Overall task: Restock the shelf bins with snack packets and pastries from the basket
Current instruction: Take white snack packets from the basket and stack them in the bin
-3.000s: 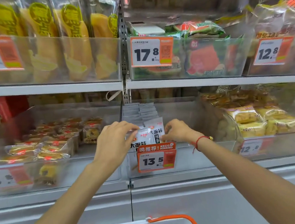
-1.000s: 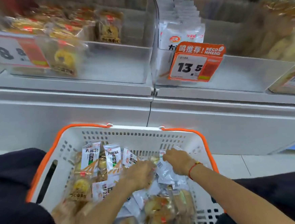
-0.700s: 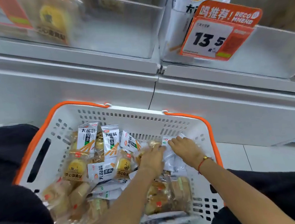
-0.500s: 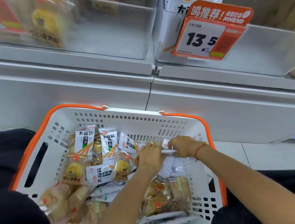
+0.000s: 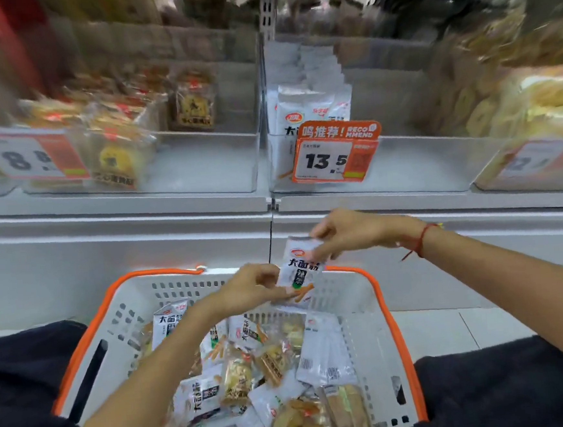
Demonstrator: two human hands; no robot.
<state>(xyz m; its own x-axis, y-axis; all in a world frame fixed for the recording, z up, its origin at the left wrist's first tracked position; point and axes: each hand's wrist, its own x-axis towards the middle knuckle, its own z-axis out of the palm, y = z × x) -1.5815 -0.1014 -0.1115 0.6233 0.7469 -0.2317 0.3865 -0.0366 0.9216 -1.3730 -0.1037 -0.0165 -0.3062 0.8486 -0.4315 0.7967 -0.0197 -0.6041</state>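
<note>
- The right hand (image 5: 349,231) pinches the top of one white snack packet (image 5: 298,269), held above the far rim of the basket (image 5: 378,306); the left hand (image 5: 252,288) pinches its lower edge.
- At 12 o'clock, open room lies between the packet and the shelf edge (image 5: 407,200).
- Above, the clear bin (image 5: 404,166) behind the 13.5 price tag (image 5: 334,153) holds one row of white packets, apparently blurred past counting.
- Two hands, one lifted packet.

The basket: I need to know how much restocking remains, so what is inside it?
The basket holds white snack packets mixed with clear-wrapped pastries. Both forearms cover part of the pile, and lower layers are hidden, so no count is possible.
</note>
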